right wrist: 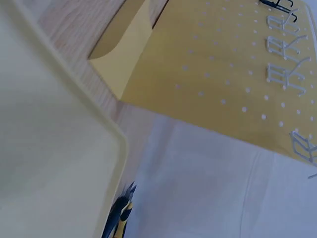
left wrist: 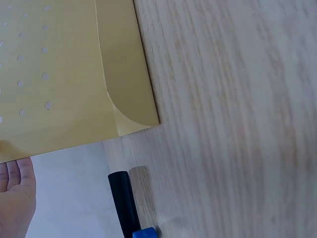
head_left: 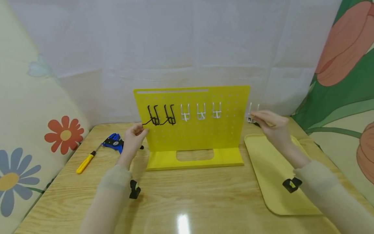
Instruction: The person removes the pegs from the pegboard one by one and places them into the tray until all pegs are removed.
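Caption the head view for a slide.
Left hand grips the yellow pegboard; right hand holds a white hook beside it.

"What's filling the left?"
"The tray (right wrist: 54,134), and a pointed tool (right wrist: 115,214) is lying just beside its rim."
"And the board (right wrist: 148,84)?"
"It's carrying three white hooks (right wrist: 286,75) in a row; a black hook (right wrist: 278,6) is showing at the top."
"And far right?"
"A fourth white hook (right wrist: 303,147) is overlapping the board's edge, perhaps not touching; the view is cutting it off."
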A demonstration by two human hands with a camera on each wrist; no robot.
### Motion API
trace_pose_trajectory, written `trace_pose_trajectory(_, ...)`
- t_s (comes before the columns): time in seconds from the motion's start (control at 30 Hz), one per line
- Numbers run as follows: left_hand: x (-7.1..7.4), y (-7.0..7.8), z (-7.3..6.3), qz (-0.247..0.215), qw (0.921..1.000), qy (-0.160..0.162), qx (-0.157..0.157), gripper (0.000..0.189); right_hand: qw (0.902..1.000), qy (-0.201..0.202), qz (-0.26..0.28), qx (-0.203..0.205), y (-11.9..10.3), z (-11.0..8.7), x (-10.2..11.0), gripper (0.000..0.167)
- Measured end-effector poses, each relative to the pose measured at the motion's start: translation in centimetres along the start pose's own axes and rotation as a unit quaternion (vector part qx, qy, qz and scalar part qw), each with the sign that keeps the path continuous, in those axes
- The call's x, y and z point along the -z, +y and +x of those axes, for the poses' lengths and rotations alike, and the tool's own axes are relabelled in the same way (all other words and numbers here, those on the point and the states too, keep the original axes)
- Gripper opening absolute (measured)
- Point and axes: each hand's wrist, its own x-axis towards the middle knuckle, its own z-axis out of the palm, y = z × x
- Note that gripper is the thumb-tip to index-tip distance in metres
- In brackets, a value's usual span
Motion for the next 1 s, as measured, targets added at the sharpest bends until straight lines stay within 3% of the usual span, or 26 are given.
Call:
trace_pose_trajectory(0.23, 0.1, -0.4, 0.1, 0.002, 1.0, -0.001, -0.006, 0.039, 0.9988, 0.004, -0.043, -0.021, 0.9, -1.5, 1.8, 0.03)
trace_pose_trajectory(0.53, 0.1, 0.4, 0.3, -0.026, 0.9994, 0.009, 0.022, 0.046, 0.9961, -0.01, -0.086, -0.019, 2.0, -3.1, 2.9, 0.033)
trace_pose_trajectory(0.8, 0.1, 0.5, 0.5, -0.021, 0.9997, 0.008, 0.012, 0.044, 0.9898, -0.065, -0.124, -0.029, 3.0, -4.5, 3.2, 0.025)
trace_pose_trajectory(1.0, 0.1, 0.4, 0.6, -0.02, 0.9997, 0.006, 0.015, 0.044, 0.9755, -0.147, -0.163, -0.009, 4.4, -5.9, 3.0, 0.023)
